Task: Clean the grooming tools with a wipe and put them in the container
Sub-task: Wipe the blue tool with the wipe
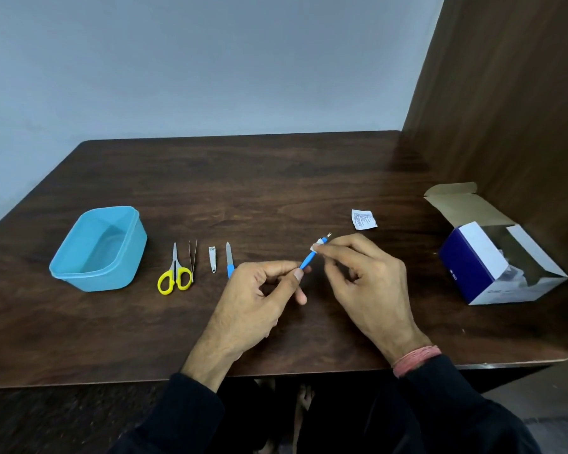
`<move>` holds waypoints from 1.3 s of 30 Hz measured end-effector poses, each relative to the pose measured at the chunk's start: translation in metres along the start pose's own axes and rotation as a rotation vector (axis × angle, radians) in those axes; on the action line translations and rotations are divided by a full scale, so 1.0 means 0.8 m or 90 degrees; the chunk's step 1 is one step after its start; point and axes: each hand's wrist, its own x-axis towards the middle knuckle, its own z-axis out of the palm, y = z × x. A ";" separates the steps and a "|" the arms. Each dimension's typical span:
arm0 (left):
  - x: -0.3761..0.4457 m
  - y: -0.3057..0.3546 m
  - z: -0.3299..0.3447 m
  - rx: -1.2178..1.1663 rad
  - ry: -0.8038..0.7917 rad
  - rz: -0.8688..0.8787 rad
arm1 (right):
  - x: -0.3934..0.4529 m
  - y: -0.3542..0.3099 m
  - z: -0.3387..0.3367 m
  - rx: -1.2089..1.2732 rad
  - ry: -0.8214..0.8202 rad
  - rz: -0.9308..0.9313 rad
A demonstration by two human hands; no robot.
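Dark wood table (276, 178) | left: blue container (79, 270) | beside it in a row: yellow-handled scissors (175, 273), tweezers (193, 259), nail clipper (212, 259), blue-handled file (229, 262) | right: torn wipe packet (363, 219), open cardboard box (492, 257)

An open cardboard box (492, 260) sits on the dark wooden table (276, 178), before a grey wall (194, 60).

The person is wearing a dark, almost black long-sleeved top, its sleeves (191, 417) ending at the wrists and leaving both hands bare. A band of pinkish-red thread (415, 358), wound in several strands, is circling the right wrist just above the cuff. The left hand (253, 296) and the right hand (368, 283) are wearing no rings or gloves. Dark clothing is also covering the lap, and bare toes (304, 396) are showing below.
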 end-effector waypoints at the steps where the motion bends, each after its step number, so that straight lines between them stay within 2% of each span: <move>1: 0.000 0.000 0.000 0.001 -0.002 0.001 | 0.001 0.001 0.001 -0.008 0.013 0.018; 4: 0.000 0.000 0.000 0.001 -0.004 -0.002 | 0.002 -0.001 0.001 -0.008 0.028 0.046; 9: 0.001 -0.002 -0.001 -0.020 -0.003 -0.011 | -0.001 -0.010 0.000 0.017 -0.002 -0.005; 13: 0.002 -0.003 0.000 -0.009 0.001 -0.010 | 0.005 -0.003 0.001 -0.017 0.034 0.051; 18: 0.001 -0.002 0.000 -0.005 0.007 -0.004 | 0.003 -0.003 -0.001 -0.001 -0.002 0.012; 22: 0.000 -0.001 0.000 0.006 0.001 -0.003 | 0.007 0.000 -0.002 -0.008 0.033 0.074; 26: 0.000 -0.001 -0.001 -0.001 -0.001 -0.005 | 0.006 -0.001 -0.004 0.006 0.016 0.052; 29: 0.000 -0.001 -0.001 0.008 -0.004 -0.005 | 0.010 -0.003 -0.006 0.004 0.033 0.100; 34: -0.001 0.000 -0.001 0.010 0.000 -0.002 | 0.010 -0.006 -0.007 0.031 0.009 0.079; 37: -0.001 0.001 -0.001 0.012 0.000 -0.001 | 0.013 -0.007 -0.008 0.028 0.025 0.119; 39: -0.002 0.003 -0.001 0.014 0.003 -0.003 | 0.013 -0.009 -0.009 0.047 0.010 0.092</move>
